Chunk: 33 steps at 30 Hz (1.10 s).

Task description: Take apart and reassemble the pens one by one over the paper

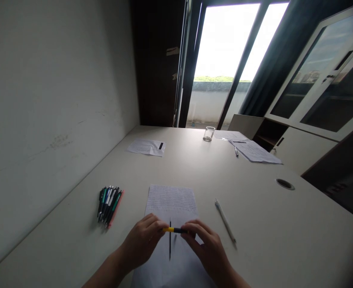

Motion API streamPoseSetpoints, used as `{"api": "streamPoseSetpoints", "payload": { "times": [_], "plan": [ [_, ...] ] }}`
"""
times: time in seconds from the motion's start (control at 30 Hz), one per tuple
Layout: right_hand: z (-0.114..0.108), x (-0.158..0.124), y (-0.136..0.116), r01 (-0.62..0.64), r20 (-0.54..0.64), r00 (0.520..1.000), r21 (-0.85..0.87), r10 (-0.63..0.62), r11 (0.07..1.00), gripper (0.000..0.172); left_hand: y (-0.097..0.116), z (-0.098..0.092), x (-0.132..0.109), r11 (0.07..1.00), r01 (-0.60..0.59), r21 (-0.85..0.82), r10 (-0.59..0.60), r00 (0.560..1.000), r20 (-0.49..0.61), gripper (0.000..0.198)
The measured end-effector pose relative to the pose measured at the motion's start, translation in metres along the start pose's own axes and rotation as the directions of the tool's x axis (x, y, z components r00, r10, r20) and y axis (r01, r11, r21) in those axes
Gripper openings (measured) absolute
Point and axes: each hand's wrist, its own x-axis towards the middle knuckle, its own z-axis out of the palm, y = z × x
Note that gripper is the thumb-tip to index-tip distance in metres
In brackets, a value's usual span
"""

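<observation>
Over a written sheet of paper (173, 197), a yellow and black pen barrel (173, 230) is held level between my two hands. My left hand (143, 241) pinches its yellow end, and my right hand (205, 245) grips the black end with thumb and fingers. A thin dark pen refill (170, 250) lies lengthwise on the paper beneath the barrel. Close to it is a small grey piece (175, 237), too small to name for certain. To the right of my right hand, a whitish pen (226, 222) rests on the table.
Several pens (109, 206) lie bundled at the left. Farther back are a crumpled sheet (146, 147), a clear glass (208, 134), stacked papers (256, 151) and another pen (236, 152). A round cable hole (285, 184) sits at the right. A wall (59, 100) borders the table's left side.
</observation>
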Motion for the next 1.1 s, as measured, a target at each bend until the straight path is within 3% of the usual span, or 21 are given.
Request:
{"api": "streamPoseSetpoints", "payload": {
  "times": [0.17,0.33,0.43,0.7,1.1],
  "plan": [
    [0.0,0.001,0.002,-0.004,0.002,1.0,0.001,0.004,1.0,0.008,0.0,-0.001,0.002,0.995,-0.085,0.058,0.083,0.996,0.028,0.033],
    [0.001,-0.001,0.004,-0.003,-0.009,1.0,-0.003,0.003,1.0,0.015,-0.004,0.0,0.001,0.992,-0.076,0.104,0.074,0.997,0.024,0.039],
    [0.001,-0.003,0.006,-0.006,-0.029,1.0,-0.007,0.006,1.0,0.024,-0.009,0.001,-0.002,0.995,-0.049,0.091,0.052,0.998,-0.032,0.04],
    [0.001,0.0,0.008,-0.027,-0.031,0.999,0.014,0.027,1.0,0.024,-0.011,0.001,-0.001,0.999,-0.023,0.042,0.028,0.993,-0.116,0.039],
    [0.002,0.001,0.006,-0.031,0.012,0.999,0.021,0.03,0.999,0.024,-0.011,0.0,-0.001,0.995,0.008,0.104,0.001,0.997,-0.082,0.038]
  ]
}}
